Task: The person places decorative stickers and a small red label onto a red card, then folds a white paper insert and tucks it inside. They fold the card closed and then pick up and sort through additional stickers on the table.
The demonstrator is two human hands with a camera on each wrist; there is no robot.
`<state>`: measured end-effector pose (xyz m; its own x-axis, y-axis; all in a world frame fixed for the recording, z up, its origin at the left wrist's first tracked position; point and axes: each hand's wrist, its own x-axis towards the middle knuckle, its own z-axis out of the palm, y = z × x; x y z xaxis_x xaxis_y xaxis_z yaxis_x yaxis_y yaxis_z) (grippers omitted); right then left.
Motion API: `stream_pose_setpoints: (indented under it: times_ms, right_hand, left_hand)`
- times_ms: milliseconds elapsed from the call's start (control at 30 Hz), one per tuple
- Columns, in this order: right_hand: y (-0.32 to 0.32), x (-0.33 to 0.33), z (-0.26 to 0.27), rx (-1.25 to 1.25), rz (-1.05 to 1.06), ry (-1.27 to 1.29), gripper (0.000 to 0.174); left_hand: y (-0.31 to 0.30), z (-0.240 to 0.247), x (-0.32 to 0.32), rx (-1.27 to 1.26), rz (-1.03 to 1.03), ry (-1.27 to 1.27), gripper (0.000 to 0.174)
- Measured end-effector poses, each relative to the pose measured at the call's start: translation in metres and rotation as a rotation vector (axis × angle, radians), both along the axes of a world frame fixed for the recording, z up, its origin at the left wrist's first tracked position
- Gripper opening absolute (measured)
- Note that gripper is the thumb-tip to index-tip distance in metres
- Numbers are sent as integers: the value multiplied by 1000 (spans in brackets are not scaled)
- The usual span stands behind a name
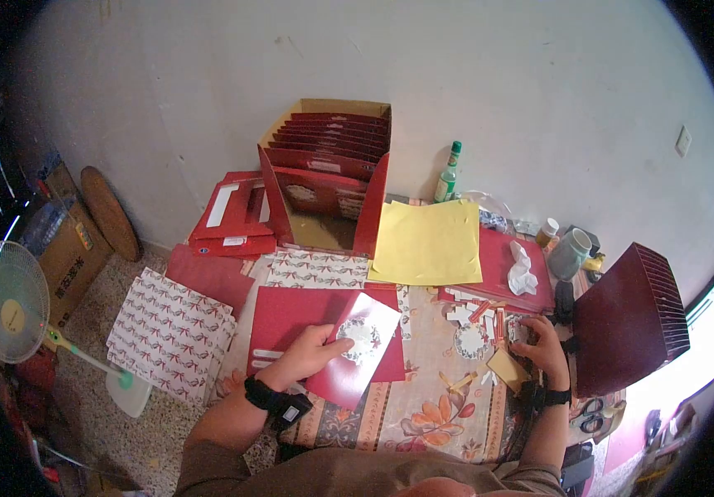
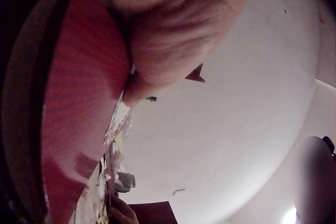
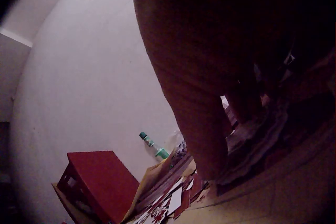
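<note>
In the head view, the left hand (image 1: 305, 358) grips a glossy red card (image 1: 342, 383), thumb on top. A white round label with a wreath print (image 1: 362, 333) lies on the card's face; glare whitens its upper part. The card is over a larger red folder (image 1: 278, 319). To the right, the right hand (image 1: 544, 352) has bent, spread fingers lowered at wreath-printed pieces (image 1: 517, 333). The right wrist view shows these fingers touching layered scalloped-edge pieces (image 3: 257, 137), in dark shadow. A similar round label (image 1: 471, 341) lies left of the right hand.
Behind are an upright red box with folders (image 1: 324, 184), yellow sheets (image 1: 427, 244) and a green-capped bottle (image 1: 446, 178). Patterned sheets (image 1: 170, 335) lie left. At right are a tissue (image 1: 522, 269), a jar (image 1: 571, 255), another red box (image 1: 622, 323) and scissors (image 1: 593, 417).
</note>
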<state>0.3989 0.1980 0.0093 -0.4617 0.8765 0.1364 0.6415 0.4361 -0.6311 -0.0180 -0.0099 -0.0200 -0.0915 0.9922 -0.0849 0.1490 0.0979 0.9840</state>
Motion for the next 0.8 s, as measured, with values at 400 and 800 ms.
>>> stream_pose_setpoints:
  times_ms: [400, 800]
  right_hand:
    - [-1, 2, -3, 26, 5, -3, 54]
    - [1, 3, -2, 177, -17, 26, 53]
  left_hand:
    - [0, -2, -1, -8, 16, 38, 25]
    - [-2, 11, 5, -1, 50, -82, 24]
